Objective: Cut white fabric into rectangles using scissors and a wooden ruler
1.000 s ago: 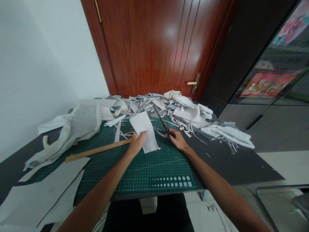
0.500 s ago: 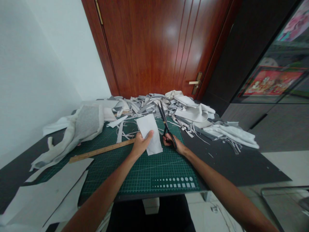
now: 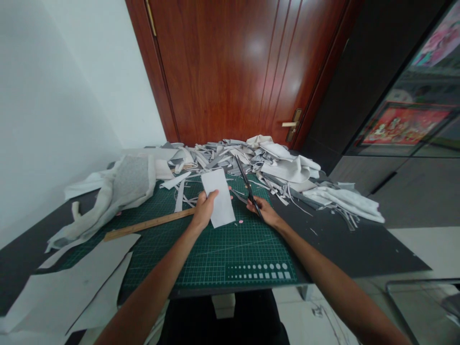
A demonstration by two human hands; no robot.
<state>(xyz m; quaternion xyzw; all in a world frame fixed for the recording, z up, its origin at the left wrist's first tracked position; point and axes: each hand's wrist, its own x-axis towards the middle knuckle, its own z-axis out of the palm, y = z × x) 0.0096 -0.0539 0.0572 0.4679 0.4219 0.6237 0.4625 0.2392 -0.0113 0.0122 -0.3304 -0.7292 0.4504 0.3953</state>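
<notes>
My left hand point(image 3: 203, 211) is closed on a white rectangular piece of fabric point(image 3: 223, 206), thumb on top, over the green cutting mat. The piece's edges look straight. My right hand point(image 3: 265, 211) grips a pair of black scissors point(image 3: 244, 177), whose blades point up and away, apart from the fabric. Seen nearly edge-on, the blades look close together. A narrow grey strip point(image 3: 238, 196) lies between the piece and my right fingers; whether they touch it I cannot tell. A wooden ruler point(image 3: 151, 223) rests on the mat beside my left wrist.
The cutting mat point(image 3: 215, 258) covers the middle of the dark table point(image 3: 345, 249). Scraps point(image 3: 215, 158) pile along the back, against a wooden door. Fluffy fabric point(image 3: 132, 177) lies at left, large pale sheets point(image 3: 72, 287) at front left, and more white cloth point(image 3: 345, 201) at right.
My left hand has moved slightly left with the white fabric, away from the scissors. The scissors have turned more edge-on. The grey strip and a small pink spot on the mat now show.
</notes>
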